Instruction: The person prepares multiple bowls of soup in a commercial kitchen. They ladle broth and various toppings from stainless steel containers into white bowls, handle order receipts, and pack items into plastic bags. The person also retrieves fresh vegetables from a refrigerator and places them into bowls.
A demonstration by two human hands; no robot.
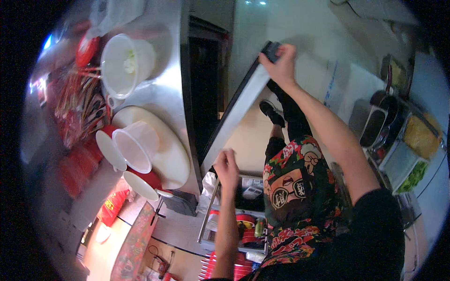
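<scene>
My right hand (283,66) grips a small dark grey object (271,51) at the far end of a long, pale, dark-edged panel (242,102); it looks like an open door of the steel counter. Blur hides what the object is. My left hand (226,167) is near the panel's lower end, fingers curled; whether it touches or holds anything cannot be told. Left of the panel is the dark opening (204,84) under the steel counter (165,80). On the counter are a clear plastic tub (119,66) with a little green and white food, and an empty plastic tub (133,147).
A round white board (175,158) lies under the smaller tub, beside white lids. Packaged goods (82,105) pile up at the left. A metal-framed cart (232,242) with jars stands beneath my left arm. Food trays, one with leafy greens (415,177), line the right side.
</scene>
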